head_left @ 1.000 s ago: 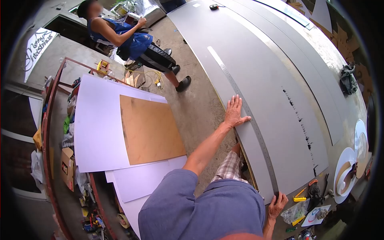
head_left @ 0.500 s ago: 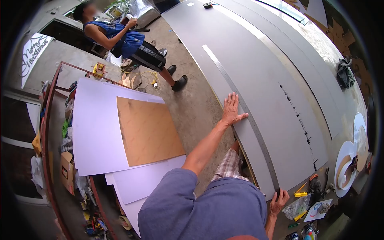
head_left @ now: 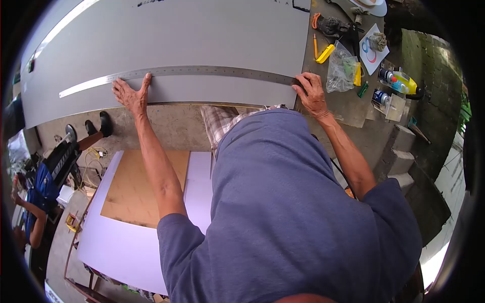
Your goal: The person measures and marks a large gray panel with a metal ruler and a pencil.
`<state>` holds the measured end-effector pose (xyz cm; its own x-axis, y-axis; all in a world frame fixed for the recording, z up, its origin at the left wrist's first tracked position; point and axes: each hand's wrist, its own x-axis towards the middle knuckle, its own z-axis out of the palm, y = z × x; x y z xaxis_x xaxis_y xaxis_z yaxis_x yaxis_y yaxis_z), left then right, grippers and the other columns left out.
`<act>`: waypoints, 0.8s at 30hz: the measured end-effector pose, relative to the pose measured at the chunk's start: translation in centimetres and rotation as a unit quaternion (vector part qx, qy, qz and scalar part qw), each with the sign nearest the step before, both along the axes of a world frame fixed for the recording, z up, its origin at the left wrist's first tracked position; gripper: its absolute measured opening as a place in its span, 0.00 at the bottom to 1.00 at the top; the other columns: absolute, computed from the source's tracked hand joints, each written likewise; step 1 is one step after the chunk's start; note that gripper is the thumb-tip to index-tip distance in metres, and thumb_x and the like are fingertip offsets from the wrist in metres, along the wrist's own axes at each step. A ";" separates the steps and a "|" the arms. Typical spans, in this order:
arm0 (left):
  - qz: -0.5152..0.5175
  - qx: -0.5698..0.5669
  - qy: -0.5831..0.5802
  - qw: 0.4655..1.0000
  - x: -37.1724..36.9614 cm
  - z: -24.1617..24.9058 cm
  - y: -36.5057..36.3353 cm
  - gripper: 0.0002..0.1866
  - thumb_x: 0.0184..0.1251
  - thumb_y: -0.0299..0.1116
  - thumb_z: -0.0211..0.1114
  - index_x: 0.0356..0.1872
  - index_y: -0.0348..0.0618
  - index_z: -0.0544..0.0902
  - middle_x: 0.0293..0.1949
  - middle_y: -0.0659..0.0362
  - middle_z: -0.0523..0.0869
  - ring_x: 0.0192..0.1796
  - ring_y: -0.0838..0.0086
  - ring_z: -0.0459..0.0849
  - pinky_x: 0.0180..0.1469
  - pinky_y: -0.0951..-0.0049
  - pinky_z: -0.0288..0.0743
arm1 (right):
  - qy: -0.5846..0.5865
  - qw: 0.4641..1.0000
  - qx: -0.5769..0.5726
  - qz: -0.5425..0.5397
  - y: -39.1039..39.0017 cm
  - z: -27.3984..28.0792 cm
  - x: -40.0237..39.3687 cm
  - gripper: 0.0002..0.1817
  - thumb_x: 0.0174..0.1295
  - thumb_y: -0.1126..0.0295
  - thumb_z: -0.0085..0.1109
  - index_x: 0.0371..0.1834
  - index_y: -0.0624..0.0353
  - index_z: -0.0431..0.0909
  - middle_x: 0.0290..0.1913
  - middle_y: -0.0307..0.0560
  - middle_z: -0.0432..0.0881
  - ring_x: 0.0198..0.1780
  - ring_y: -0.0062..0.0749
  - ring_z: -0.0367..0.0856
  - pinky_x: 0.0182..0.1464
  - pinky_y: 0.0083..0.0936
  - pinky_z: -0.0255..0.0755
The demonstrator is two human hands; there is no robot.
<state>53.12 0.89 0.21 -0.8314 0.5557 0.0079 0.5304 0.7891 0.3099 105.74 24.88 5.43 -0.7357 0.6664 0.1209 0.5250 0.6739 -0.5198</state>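
Note:
A long metal ruler (head_left: 202, 71) lies along the near side of a large grey sheet (head_left: 227, 38). My left hand (head_left: 132, 97) rests on the sheet with fingers spread, its fingertips and thumb at the ruler's lower edge. At the ruler's right end, by the sheet's right edge, my right hand (head_left: 312, 94) has its thumb and fingers closed on the ruler. Some of its fingertips are hidden.
Right of the sheet are a pencil (head_left: 315, 46), a yellow cutter (head_left: 325, 54), a dark glove (head_left: 331, 26), a plastic bag (head_left: 342, 70) and spray cans (head_left: 381, 97). Behind me lie white sheets (head_left: 121, 247) and a brown board (head_left: 144, 192). Another person (head_left: 43, 187) stands at left.
My view has turned toward the right end of the sheet. The left hand still lies spread by the ruler and the right hand is still at its end.

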 end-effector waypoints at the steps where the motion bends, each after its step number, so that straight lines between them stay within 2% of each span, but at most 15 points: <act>1: 0.001 0.000 0.001 1.000 0.0 0.1 0.0 0.75 0.45 0.86 0.64 0.81 0.30 0.55 0.82 0.37 0.51 0.85 0.42 0.44 0.83 0.40 0.38 | -0.002 1.000 -0.001 -0.005 -0.1 0.0 0.1 0.19 0.63 0.70 0.71 0.56 0.61 0.81 0.52 0.50 0.77 0.55 0.47 0.76 0.59 0.40 0.74; 5: 0.014 -0.020 0.006 1.000 0.2 0.3 0.6 0.74 0.45 0.87 0.63 0.81 0.32 0.56 0.83 0.38 0.52 0.84 0.40 0.45 0.83 0.40 0.38 | 0.008 0.999 0.006 -0.037 0.2 -0.4 -0.2 0.17 0.65 0.70 0.70 0.56 0.60 0.81 0.52 0.50 0.77 0.54 0.47 0.76 0.57 0.40 0.75; 11: 0.043 -0.060 -0.001 0.997 1.0 1.8 3.1 0.74 0.42 0.88 0.64 0.81 0.35 0.58 0.83 0.40 0.53 0.83 0.32 0.45 0.80 0.30 0.39 | 0.015 0.997 0.018 -0.068 1.9 -0.9 -0.9 0.17 0.65 0.70 0.70 0.56 0.60 0.80 0.51 0.51 0.78 0.52 0.49 0.77 0.56 0.41 0.75; 15: 0.044 -0.068 0.001 0.997 0.3 1.7 3.4 0.73 0.43 0.87 0.64 0.81 0.37 0.59 0.83 0.41 0.54 0.82 0.31 0.46 0.77 0.25 0.42 | 0.020 0.996 -0.001 -0.084 2.1 -0.8 -1.1 0.18 0.65 0.69 0.70 0.55 0.60 0.80 0.50 0.50 0.78 0.52 0.49 0.78 0.55 0.41 0.75; 18: 0.051 -0.051 -0.020 0.997 0.2 1.4 3.4 0.74 0.41 0.86 0.67 0.82 0.37 0.58 0.83 0.42 0.53 0.83 0.32 0.45 0.77 0.24 0.39 | 0.027 0.988 -0.048 -0.145 1.7 -1.2 -1.2 0.18 0.64 0.67 0.72 0.55 0.59 0.81 0.48 0.50 0.78 0.50 0.46 0.79 0.52 0.40 0.77; 24: 0.047 -0.063 -0.011 0.997 0.1 1.1 3.4 0.74 0.41 0.86 0.67 0.81 0.37 0.58 0.83 0.42 0.53 0.82 0.31 0.45 0.77 0.23 0.40 | 0.003 0.983 -0.067 -0.170 1.6 -0.9 -1.4 0.18 0.64 0.67 0.72 0.54 0.60 0.81 0.44 0.48 0.79 0.44 0.40 0.82 0.45 0.34 0.79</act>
<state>53.20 4.30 1.30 -0.8791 0.4706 -0.0758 0.4464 0.8685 0.2154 104.37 26.45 4.56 -0.4675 0.8838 0.0192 0.7045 0.3856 -0.5958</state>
